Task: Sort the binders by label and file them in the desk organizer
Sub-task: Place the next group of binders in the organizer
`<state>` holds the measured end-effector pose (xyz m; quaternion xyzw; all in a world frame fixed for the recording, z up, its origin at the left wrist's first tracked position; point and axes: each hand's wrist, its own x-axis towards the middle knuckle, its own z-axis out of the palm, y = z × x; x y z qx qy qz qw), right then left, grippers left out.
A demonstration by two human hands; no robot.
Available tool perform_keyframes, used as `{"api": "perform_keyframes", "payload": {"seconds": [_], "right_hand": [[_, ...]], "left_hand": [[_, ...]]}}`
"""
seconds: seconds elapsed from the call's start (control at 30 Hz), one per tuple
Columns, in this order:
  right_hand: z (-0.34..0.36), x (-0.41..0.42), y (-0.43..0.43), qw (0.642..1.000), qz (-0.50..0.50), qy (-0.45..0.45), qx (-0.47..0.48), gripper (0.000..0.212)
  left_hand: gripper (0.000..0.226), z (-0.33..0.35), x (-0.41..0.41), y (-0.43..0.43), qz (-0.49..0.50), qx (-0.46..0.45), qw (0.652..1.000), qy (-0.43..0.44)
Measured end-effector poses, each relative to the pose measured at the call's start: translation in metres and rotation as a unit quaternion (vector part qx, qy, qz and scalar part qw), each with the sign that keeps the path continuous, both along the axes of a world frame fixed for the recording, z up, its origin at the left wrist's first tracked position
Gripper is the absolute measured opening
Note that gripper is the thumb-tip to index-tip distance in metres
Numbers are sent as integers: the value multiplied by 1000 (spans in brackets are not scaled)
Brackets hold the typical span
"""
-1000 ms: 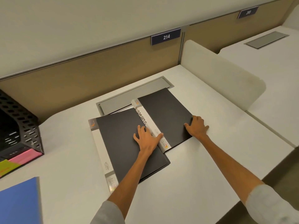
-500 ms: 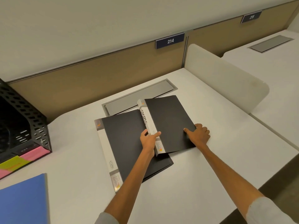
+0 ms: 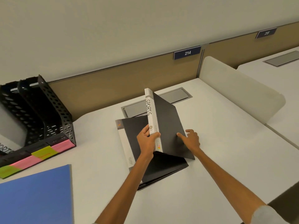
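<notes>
A black binder (image 3: 168, 122) with a white spine reading SPORTS is tilted up on its right edge at the desk's middle. My left hand (image 3: 148, 140) grips the lower spine. My right hand (image 3: 191, 139) rests with spread fingers on the cover's lower right. Under it a second black binder (image 3: 134, 136) with a white spine lies flat. The black mesh desk organizer (image 3: 53, 110) stands at the far left, with pink and yellow-green sticky labels along its front lip. A white sheet or spine with partial lettering shows inside its leftmost slot.
A blue folder (image 3: 35, 196) lies at the near left. A grey cable hatch (image 3: 174, 96) is set in the desk behind the binders. A white divider (image 3: 239, 89) bounds the desk on the right, a tan partition the back. The desk's front edge runs at lower right.
The SPORTS binder went from lying flat to raised by its spine, my left hand curling around it. The view shifted left, showing more of the organizer.
</notes>
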<state>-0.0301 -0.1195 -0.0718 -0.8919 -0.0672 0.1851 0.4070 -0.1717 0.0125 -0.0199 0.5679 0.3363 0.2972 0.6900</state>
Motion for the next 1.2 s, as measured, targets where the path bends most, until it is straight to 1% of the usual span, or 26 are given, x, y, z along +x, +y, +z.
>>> {"api": "perform_keyframes", "payload": {"seconds": [0.1,0.2,0.4,0.53,0.67,0.8,0.9,1.07,1.2], "right_hand": [[24,-12,33,997,47,-5,65,69],[57,-19,71,988,99,-37,110,68],[135,-32,146,951,205,-91,212,59],[189,-47,195,927,260,-123,242,54],[240,-77,241,900,305,-141,278,53],[275,-113,274,870,360,-155,299,56],[295,-139,295,843,387,-185,325,52],[319,-185,327,827,389,-222,340,47],[331,-223,352,823,394,-208,351,37]], "left_hand": [[49,13,-17,5,22,28,999,-15],[52,29,-38,18,46,63,997,-26],[58,55,-86,51,66,150,985,-54],[60,61,-120,67,80,195,976,-49],[61,66,-147,83,110,217,969,-40],[63,74,-171,101,140,250,957,-41],[64,77,-188,116,168,275,946,-41],[65,73,-218,144,201,297,932,-40],[64,70,-245,164,229,310,922,-37]]}}
